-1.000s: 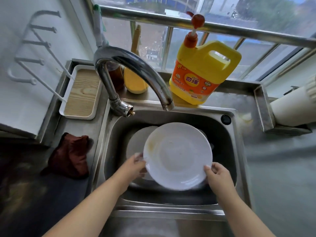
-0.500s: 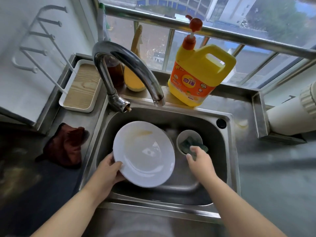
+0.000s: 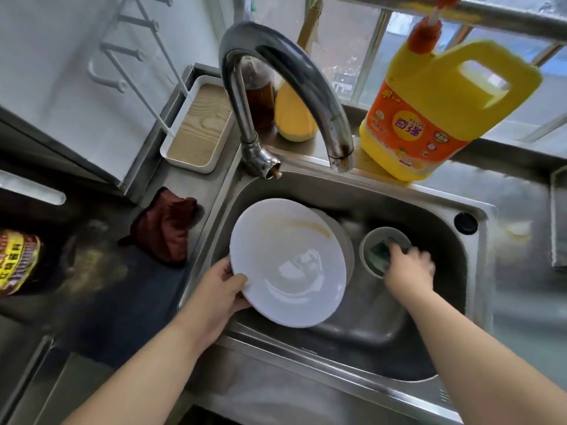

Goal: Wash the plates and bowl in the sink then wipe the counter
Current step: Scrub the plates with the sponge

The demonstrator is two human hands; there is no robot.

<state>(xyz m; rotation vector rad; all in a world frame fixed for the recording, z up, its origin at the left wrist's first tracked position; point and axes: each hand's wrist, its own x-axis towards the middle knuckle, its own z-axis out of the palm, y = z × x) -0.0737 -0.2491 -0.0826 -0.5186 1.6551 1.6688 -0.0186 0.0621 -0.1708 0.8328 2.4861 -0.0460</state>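
A white plate [image 3: 288, 265] with a yellowish smear near its top is tilted up over the left half of the steel sink [image 3: 399, 191]. My left hand [image 3: 221, 289] grips its lower-left rim, thumb on the face. The edge of a second plate [image 3: 345, 240] shows behind it. To the right in the basin sits a small grey bowl [image 3: 368, 237] with a dark green sponge [image 3: 379, 251] in it. My right hand [image 3: 408, 268], blurred by motion, reaches into the bowl with its fingers curled onto the sponge.
The curved faucet [image 3: 285, 72] arches over the sink's back left. A yellow detergent jug [image 3: 429, 118] stands on the back ledge, with a dark bottle [image 3: 257, 96] nearby. A brown cloth [image 3: 168, 225] lies on the left counter near a white tray [image 3: 199, 127].
My right hand let go of the plate and moved right into the bowl onto the sponge. My left hand alone carried the plate to the sink's left side, uncovering the bowl.
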